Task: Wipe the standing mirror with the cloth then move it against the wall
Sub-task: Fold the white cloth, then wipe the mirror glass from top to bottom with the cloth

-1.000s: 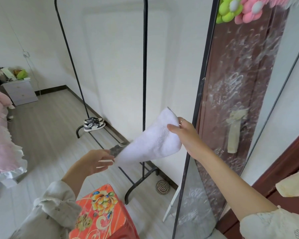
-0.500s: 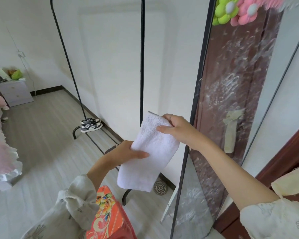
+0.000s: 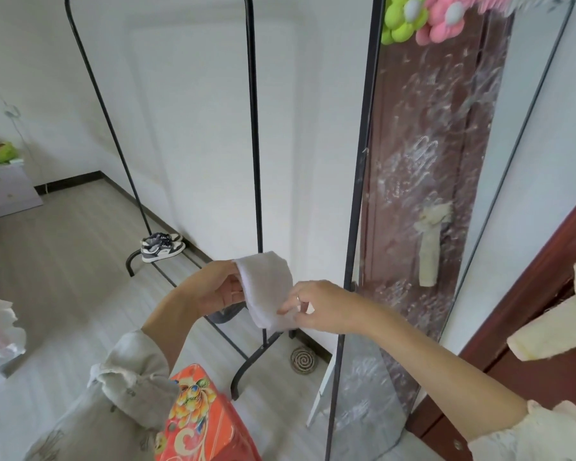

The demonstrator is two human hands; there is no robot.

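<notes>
Beside the mirror's (image 3: 423,181) left edge, you've now folded the cloth (image 3: 266,287) smaller. Both your left hand (image 3: 213,291) and right hand (image 3: 316,306) pinch it; wiping hasn't started.

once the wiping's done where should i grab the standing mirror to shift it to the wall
Probably the black side frame of the standing mirror, about mid-height, one hand on each long edge, coming from the front. It is tall, narrow and upright, so a mid-height hold should limit tipping, and the glass stays unsmeared.
</notes>
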